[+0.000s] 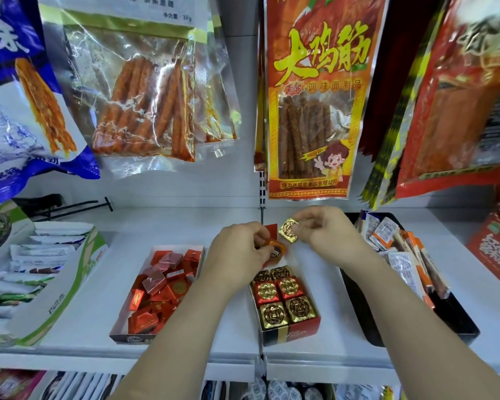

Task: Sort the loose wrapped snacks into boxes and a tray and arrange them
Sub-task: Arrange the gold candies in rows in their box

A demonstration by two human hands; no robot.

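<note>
The white shelf [341, 342] carries everything. Right of the red-and-black box [289, 332], the right forearm covers part of a black tray [459, 324], and its packets are too jumbled to count. Left of that box, an open box [130, 339] holds heaped red snacks, partly hidden by the left forearm. The red-and-black box shows six squares. Above its far end, the left hand [237, 252] curls round one orange snack [276, 249], and the right hand [326, 232] pinches one gold square [288, 232] between thumb and fingertips.

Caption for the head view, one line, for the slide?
At a shelf, the right hand pinches a gold-wrapped snack and the left hand holds an orange-wrapped snack near a red box.
</note>
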